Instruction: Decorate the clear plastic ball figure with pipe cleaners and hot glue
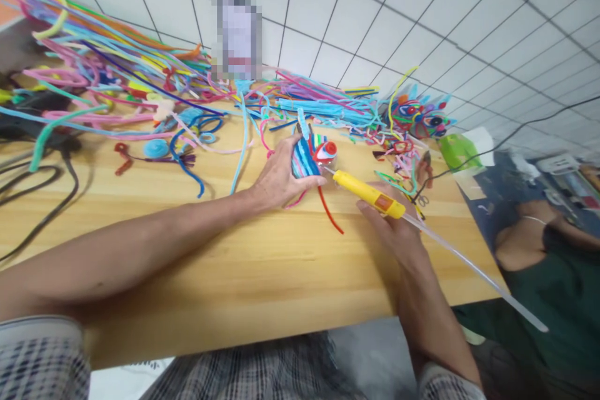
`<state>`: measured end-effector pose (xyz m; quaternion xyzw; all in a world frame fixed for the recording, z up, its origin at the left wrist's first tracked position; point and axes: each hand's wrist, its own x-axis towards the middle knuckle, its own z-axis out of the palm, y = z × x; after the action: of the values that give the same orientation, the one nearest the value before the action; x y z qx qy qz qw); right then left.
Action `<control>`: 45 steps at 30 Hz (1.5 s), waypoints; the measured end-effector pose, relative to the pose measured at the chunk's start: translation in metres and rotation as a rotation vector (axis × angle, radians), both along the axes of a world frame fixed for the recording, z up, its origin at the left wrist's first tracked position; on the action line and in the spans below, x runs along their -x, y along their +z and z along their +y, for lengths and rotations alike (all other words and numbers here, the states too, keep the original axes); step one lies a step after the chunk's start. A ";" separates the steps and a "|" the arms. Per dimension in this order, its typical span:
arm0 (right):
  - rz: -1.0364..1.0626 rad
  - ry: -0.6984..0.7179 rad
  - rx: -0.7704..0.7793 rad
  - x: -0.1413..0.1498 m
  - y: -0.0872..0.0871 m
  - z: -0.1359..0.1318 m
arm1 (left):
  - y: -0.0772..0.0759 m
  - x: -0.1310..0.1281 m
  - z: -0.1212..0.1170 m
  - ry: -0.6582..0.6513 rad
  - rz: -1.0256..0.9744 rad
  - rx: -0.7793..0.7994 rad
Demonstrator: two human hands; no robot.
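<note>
My left hand [279, 175] is closed around a pipe-cleaner figure [305, 157] wrapped in blue, white and pink strands, with a red round eye on its right side. A red pipe cleaner [329, 211] trails from its underside onto the table. In my right hand [391, 225] is a yellow glue gun [368, 192], its nozzle pointing left and close to the figure's lower right. Whether the tip touches the figure I cannot tell. A long clear glue stick [478, 272] sticks out of the gun's back end toward the lower right.
Pipe cleaners [117, 44] of many colours are heaped along the table's back. Finished-looking colourful figures [417, 115] stand at the back right near a green packet [457, 151]. Black cables [70, 187] lie at left. A blurred phone [240, 37] stands upright. Another person [553, 281] sits at right.
</note>
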<state>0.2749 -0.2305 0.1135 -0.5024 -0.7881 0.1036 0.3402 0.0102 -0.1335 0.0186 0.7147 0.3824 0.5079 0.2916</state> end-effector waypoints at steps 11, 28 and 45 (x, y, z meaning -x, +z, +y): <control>-0.052 0.064 -0.052 0.003 -0.006 -0.001 | 0.005 0.000 -0.005 -0.017 0.065 0.014; -0.087 0.043 -0.071 0.006 -0.005 -0.001 | -0.001 -0.002 -0.003 0.012 0.061 -0.023; -0.133 0.029 -0.086 0.004 -0.005 -0.002 | 0.001 -0.001 -0.003 0.000 0.063 0.006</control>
<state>0.2708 -0.2322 0.1083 -0.4815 -0.8200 0.0412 0.3068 0.0115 -0.1368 0.0201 0.7292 0.3930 0.4842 0.2816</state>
